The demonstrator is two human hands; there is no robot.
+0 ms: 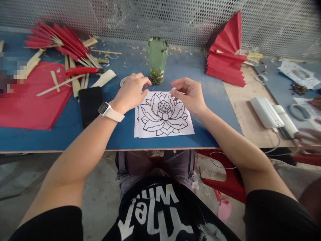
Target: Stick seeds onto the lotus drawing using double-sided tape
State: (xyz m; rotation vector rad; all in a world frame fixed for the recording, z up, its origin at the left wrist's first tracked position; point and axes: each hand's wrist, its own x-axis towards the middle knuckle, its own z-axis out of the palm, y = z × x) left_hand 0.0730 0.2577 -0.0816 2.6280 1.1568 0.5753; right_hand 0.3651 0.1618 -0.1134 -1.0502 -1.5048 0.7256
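Two sheets lie nearly stacked on the blue table; the top white sheet [165,129] bears a black-outlined lotus drawing. At its upper left corner my left hand [134,92] is bent, with thumb and forefinger apart and nothing visible between them. Over the upper right corner is my right hand [190,95], its fingers curled towards the thumb around a small pale thing too unclear to name. Just beyond the sheets stands a green translucent cup [157,58] with dark bits at its bottom. A roll of tape [123,81] is partly hidden behind my left hand.
Left: a black phone [91,103], red paper [35,100], wood strips and a red folded fan [67,42]. Right: another red fan [225,55], a white power bank [266,112] with a cable, and another person's blurred hand [309,135]. A perforated metal panel [190,23] stands behind.
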